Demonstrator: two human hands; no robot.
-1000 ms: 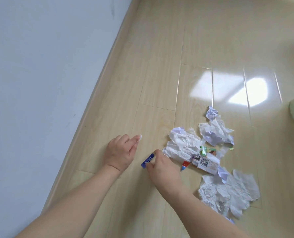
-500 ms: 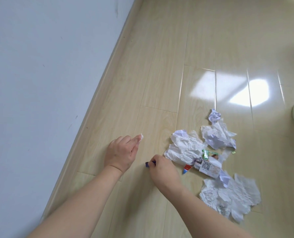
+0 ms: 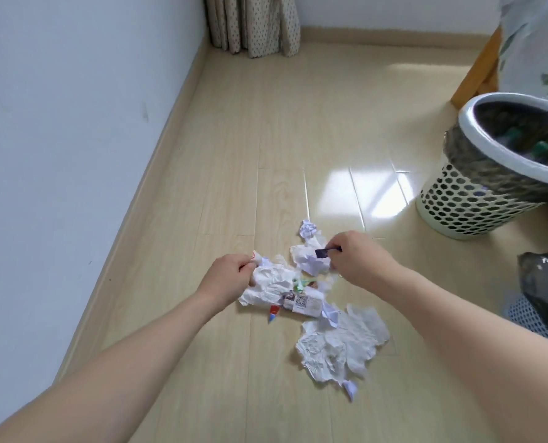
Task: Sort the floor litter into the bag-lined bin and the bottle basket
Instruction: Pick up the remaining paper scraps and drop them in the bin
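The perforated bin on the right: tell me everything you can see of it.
The perforated bin stands upright on the floor at the right, apart from both hands. It looks like pale plastic, with round holes in its wall and a smooth white rim. A dark bag lines it and folds over the rim. Green-capped items lie inside.

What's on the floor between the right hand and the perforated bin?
Head view: nothing. From the right hand, which pinches a small dark scrap, to the perforated bin there is only bare wood floor with window glare.
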